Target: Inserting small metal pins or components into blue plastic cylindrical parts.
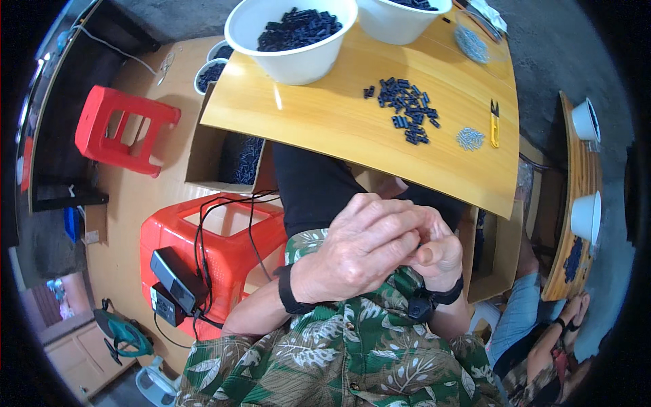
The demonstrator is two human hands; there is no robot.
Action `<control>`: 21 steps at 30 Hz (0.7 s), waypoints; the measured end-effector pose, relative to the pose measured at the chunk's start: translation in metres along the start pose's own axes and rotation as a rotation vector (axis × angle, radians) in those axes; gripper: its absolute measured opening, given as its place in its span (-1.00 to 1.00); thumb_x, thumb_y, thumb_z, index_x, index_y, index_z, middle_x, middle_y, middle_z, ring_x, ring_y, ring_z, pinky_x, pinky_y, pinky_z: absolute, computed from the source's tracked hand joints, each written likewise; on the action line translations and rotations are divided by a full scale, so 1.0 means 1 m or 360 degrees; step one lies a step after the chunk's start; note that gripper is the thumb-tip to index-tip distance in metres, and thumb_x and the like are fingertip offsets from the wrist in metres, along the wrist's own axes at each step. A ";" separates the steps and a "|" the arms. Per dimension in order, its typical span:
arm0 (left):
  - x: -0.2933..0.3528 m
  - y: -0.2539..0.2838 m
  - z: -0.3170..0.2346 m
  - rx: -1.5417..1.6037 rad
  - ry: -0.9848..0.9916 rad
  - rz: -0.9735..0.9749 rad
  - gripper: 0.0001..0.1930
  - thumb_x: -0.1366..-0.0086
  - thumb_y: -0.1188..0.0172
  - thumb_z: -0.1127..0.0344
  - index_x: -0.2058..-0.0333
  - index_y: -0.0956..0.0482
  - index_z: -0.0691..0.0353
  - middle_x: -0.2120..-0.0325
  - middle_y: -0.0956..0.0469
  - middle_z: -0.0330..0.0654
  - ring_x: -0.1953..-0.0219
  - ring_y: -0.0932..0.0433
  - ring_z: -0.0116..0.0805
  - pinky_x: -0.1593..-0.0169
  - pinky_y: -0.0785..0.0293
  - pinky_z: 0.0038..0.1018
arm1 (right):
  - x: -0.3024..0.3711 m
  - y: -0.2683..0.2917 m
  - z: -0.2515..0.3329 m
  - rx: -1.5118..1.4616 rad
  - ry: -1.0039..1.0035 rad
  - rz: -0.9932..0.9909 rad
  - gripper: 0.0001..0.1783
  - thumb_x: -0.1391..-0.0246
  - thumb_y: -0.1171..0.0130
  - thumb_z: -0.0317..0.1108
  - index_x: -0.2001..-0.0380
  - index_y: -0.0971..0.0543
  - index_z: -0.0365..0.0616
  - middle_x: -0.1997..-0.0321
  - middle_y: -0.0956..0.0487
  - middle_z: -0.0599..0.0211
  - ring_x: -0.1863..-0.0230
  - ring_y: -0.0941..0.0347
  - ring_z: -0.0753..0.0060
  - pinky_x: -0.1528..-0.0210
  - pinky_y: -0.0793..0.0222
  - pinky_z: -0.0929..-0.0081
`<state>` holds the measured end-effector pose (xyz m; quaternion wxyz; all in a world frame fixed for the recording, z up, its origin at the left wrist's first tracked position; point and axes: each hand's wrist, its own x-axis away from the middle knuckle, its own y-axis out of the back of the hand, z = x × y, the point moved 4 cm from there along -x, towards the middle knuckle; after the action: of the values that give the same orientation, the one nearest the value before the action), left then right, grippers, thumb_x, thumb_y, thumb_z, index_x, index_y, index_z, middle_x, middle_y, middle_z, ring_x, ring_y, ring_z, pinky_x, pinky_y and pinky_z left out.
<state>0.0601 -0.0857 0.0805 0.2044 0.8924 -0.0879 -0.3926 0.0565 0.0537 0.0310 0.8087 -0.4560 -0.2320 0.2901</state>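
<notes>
Head view: hands (369,241) outside table edge (349,153)

The person wears a short-sleeved shirt (319,356) covered in a leaf print, with green, brown and white foliage over a camouflage-like ground. Its cloth looks finely crinkled, and small round dark buttons (350,326) run down the front. The left sleeve (217,363) and the right sleeve (468,353) are wide and carry the same print, leaving the forearms bare. Beneath the shirt are plain trousers (308,180), black or very dark. A broad, plain black band (289,292) circles the wrist of the bare left hand (371,236). Beside the bare right hand (439,256), a dark strap (449,295) carries a chunky, rounded black case (420,310).
</notes>
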 end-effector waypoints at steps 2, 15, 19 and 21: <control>-0.001 0.000 -0.003 0.0045 -0.0065 -0.0032 -0.68 0.14 -0.36 0.45 0.30 -0.67 0.33 0.20 -0.64 -0.05 0.13 -0.63 -0.07 0.15 -0.49 -0.24 | 0.002 0.006 -0.001 -0.0007 0.0077 0.0033 -0.20 0.27 -0.43 -0.48 -0.13 -0.43 -0.56 -0.03 -0.59 0.15 -0.01 -0.54 0.44 -0.09 -0.41 0.58; 0.002 0.005 0.001 0.0060 -0.0047 -0.0143 -0.70 0.06 -0.36 0.43 0.27 -0.65 0.32 0.21 -0.64 -0.06 0.11 -0.65 -0.13 0.11 -0.47 -0.24 | -0.006 0.005 -0.003 0.0005 -0.0001 -0.0123 -0.27 0.18 -0.49 -0.41 -0.09 -0.45 -0.42 0.18 -0.61 0.31 0.23 -0.55 0.54 0.24 -0.47 0.64; 0.004 0.011 0.006 0.0033 0.0014 -0.0152 -0.70 0.06 -0.38 0.45 0.27 -0.64 0.32 0.20 -0.65 -0.05 0.13 -0.65 -0.14 0.11 -0.47 -0.26 | -0.006 0.003 -0.003 0.0108 -0.0030 -0.0184 -0.31 0.05 -0.49 -0.21 -0.07 -0.46 -0.38 0.22 -0.60 0.34 0.39 -0.51 0.62 0.43 -0.42 0.68; 0.009 0.016 0.011 -0.0041 0.0107 -0.0188 -0.72 0.03 -0.39 0.49 0.27 -0.63 0.33 0.21 -0.65 -0.05 0.18 -0.65 -0.15 0.13 -0.49 -0.30 | -0.008 0.005 0.001 0.0505 0.0026 -0.0253 -0.30 -0.05 -0.43 -0.01 -0.04 -0.48 -0.36 0.26 -0.59 0.36 0.51 -0.44 0.68 0.56 -0.34 0.71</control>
<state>0.0577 -0.1062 0.0750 0.1951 0.9061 -0.0231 -0.3747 0.0485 0.0510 0.0260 0.8927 -0.3053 -0.2122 0.2546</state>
